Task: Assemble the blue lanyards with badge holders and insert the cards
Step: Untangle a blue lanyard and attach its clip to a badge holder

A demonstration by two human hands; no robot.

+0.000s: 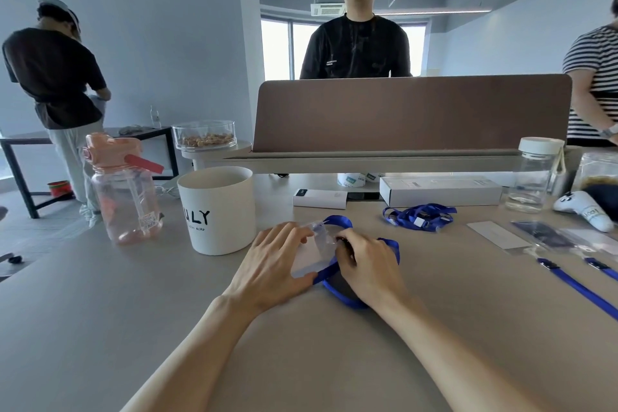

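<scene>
Lower centre, both hands work low over the bench (301, 361). The left hand (272, 264) pinches the clear badge holder (309, 256), fingertips at its top and thumb at its bottom edge, with white showing inside. The right hand (368, 264) curls its fingers around the dark clip of the blue lanyard (337, 220) at the holder's top, and the strap loops under that wrist. At right lie two more straps (582, 288), a loose card (498, 234) and spare holders (548, 236). Further back, a lanyard pile (418, 216). Left of centre, a white cup (217, 211).
</scene>
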